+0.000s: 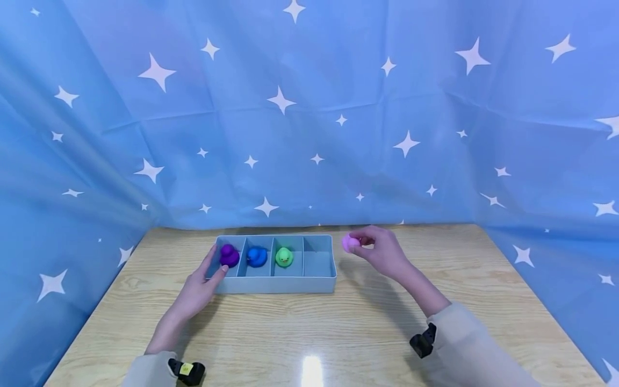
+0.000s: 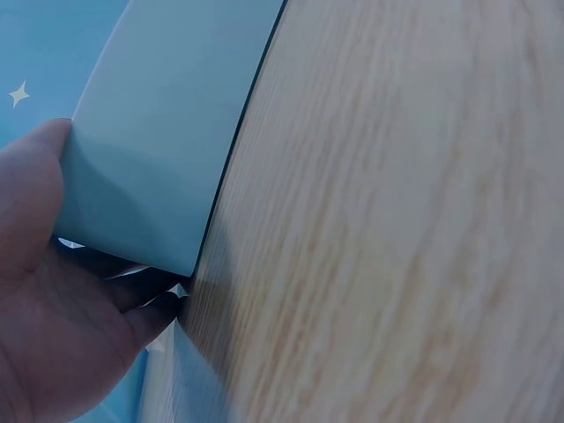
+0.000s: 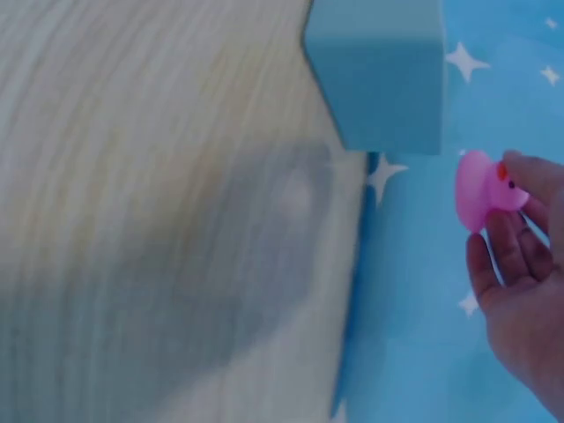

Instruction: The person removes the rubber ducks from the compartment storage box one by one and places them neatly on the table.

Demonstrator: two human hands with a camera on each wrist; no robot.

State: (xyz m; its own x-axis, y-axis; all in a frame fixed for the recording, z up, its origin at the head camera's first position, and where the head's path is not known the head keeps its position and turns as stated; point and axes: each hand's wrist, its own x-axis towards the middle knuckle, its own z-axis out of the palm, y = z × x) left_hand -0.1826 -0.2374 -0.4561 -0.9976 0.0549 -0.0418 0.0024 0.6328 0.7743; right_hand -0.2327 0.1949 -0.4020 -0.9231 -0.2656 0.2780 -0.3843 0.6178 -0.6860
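Note:
Between the thumb and fingers of my right hand (image 1: 384, 253) is a pink rubber duck (image 1: 349, 243), pinched in the air just off the right end of a grey-blue divided box (image 1: 275, 285). The right wrist view shows the duck's orange beak and dark eye by the thumb. My left hand (image 1: 197, 287) grips the box's left end, thumb at the front rim and fingers round the end wall. From left to right, the compartments hold a purple duck (image 1: 229, 256), a blue duck (image 1: 257, 257) and a green duck (image 1: 283, 257); the rightmost compartment (image 1: 318, 262) is bare.
The box stands on a light wooden table (image 1: 271, 328) near its back edge. A blue curtain (image 1: 309, 183) with white stars hangs behind and at both sides. Small black devices sit on both wrists, the right one (image 1: 423, 341) close to the table.

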